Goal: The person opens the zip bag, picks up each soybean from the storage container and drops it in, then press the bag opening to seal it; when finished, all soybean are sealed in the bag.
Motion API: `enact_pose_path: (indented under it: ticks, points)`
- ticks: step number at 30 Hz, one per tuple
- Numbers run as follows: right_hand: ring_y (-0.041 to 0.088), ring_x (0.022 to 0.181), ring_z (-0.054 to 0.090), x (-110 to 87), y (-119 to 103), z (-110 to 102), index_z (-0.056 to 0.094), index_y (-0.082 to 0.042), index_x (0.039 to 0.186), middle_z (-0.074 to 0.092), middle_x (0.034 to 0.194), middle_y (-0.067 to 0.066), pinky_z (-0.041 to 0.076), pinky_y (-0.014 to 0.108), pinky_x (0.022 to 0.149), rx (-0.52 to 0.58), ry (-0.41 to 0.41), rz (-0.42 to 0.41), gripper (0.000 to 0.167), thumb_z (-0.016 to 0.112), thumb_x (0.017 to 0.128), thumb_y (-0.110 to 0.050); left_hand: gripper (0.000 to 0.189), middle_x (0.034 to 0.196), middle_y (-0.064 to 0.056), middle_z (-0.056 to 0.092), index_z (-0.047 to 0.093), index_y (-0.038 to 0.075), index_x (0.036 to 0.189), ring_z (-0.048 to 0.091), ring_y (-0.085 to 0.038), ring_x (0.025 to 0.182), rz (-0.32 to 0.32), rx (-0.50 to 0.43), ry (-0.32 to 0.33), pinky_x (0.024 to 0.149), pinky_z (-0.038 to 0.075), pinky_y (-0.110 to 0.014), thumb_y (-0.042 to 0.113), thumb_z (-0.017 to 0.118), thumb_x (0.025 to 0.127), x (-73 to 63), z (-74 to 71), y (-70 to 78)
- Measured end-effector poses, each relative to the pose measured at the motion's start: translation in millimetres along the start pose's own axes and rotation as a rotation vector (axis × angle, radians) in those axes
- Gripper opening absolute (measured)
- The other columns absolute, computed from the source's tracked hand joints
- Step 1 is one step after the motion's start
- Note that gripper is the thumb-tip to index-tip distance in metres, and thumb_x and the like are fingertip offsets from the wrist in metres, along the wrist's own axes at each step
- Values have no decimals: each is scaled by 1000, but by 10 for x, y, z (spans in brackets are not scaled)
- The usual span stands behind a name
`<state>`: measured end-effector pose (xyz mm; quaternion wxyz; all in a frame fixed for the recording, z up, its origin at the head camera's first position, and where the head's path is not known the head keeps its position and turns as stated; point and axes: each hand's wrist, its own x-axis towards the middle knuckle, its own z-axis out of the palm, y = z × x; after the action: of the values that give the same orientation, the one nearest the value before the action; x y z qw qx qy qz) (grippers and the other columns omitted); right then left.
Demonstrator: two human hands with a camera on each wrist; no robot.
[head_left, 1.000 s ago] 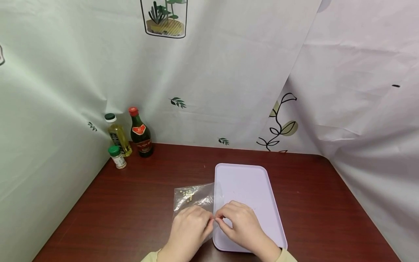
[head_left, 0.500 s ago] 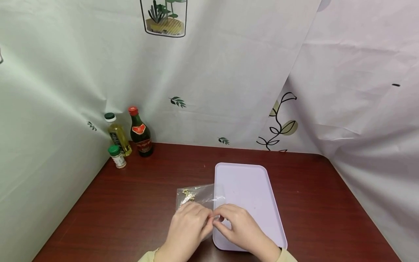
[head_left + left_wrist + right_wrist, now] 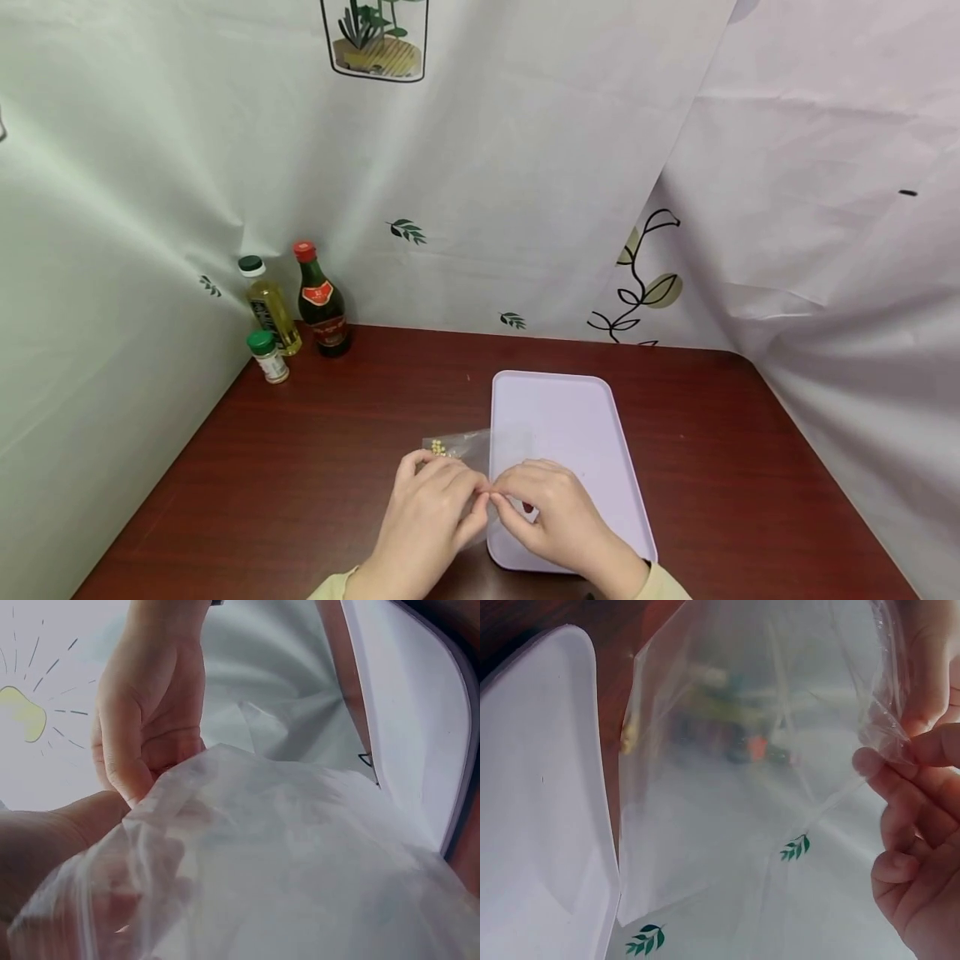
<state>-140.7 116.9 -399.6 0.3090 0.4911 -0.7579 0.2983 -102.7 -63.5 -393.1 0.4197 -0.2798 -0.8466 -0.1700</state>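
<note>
A clear plastic bag (image 3: 474, 447) with several small pale yellow pieces (image 3: 438, 448) in its far left corner hangs between my hands. My left hand (image 3: 429, 512) pinches the bag's near edge. Fingertip to fingertip with it, my right hand (image 3: 553, 512) pinches the same edge over the lilac tray (image 3: 555, 417). In the left wrist view the crinkled bag (image 3: 270, 847) covers part of a hand. The right wrist view has the bag (image 3: 720, 802) stretched out from the pinching fingers (image 3: 866, 761). A small dark red spot shows below my right fingers; I cannot tell what it is.
At the back left of the dark red wooden table (image 3: 337, 417) stand a yellow oil bottle (image 3: 272, 312), a dark green bottle (image 3: 324, 308) with a red cap, and a small green-capped jar (image 3: 268, 357). Printed white cloth (image 3: 480, 167) surrounds the table's back and sides.
The bag's far left corner has shifted to the right and closer to my left hand, so less of the bag shows. Both hands stay together at its edge. The tray has stayed put.
</note>
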Motion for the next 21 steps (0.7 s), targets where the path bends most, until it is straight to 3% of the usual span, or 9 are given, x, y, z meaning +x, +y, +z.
enact_pose_path:
  ticks: [5, 12, 21]
  points:
    - [1, 66, 56, 10, 3, -6, 66, -19, 77, 62, 72, -12, 48, 14, 62, 6, 55, -31, 19, 55, 92, -16, 7, 72, 13, 65, 64, 20, 76, 61, -7, 75, 9, -24, 18, 78, 42, -35, 18, 59, 80, 14, -4, 5]
    - [1, 60, 50, 7, 4, -25, 62, -16, 75, 61, 72, -9, 41, 3, 58, 68, 96, -52, 23, 50, 93, -12, 25, 73, 12, 65, 65, 19, 76, 60, -8, 76, 0, -50, 55, 76, 41, -34, 22, 47, 93, 9, -24, -1]
    - [2, 57, 48, -25, 45, -132, 61, -13, 74, 62, 72, -4, 38, 1, 56, 67, 161, -31, 26, 47, 96, -15, 21, 69, 13, 63, 63, 20, 74, 60, -9, 74, 32, -64, 74, 74, 40, -34, 21, 50, 90, 34, -48, -51]
